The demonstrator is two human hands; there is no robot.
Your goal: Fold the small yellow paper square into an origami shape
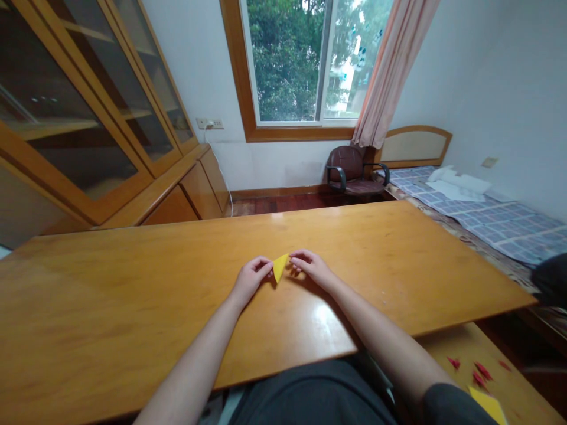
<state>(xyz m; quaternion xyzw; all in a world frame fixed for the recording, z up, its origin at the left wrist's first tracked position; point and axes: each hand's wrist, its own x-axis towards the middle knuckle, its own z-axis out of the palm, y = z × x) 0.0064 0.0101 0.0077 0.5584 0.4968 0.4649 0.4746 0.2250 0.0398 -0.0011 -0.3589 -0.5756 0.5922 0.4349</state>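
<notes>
At the middle of the wooden table (133,307), both hands meet over one small sheet.

Workpiece: yellow paper (280,267), already folded to a pointed, roughly triangular shape; it is held just above or on the tabletop, and contact with the wood cannot be told.

Left hand (251,276): fingers curled, fingertips pressed together on the left edge of the yellow paper.

Right hand (310,265): fingers curled, fingertips pinching the upper right corner of the yellow paper.

Position relative to grip: the paper sits between the two pinches, its lower point hanging free below the fingertips and its upper edge spanning the gap between the hands.

Step in hand (judgement): a fold in an origami sequence, with the sheet part-folded and both hands aligning or creasing an edge.

Next move requires (judgement): the edges matched before pressure is applied; one hand holding the sheet fixed while the other runs the crease; a flat surface under the paper for a sharp line.

Risk (judgement): a slipped corner gives a skewed crease.

Nearby items: small red folded pieces (476,372) and a second yellow sheet (487,404) lie on a lower surface at the right, well apart from the hands.

Background: glass-fronted cabinet (80,118), window (305,59), chair (354,171), bed (487,218).
</notes>
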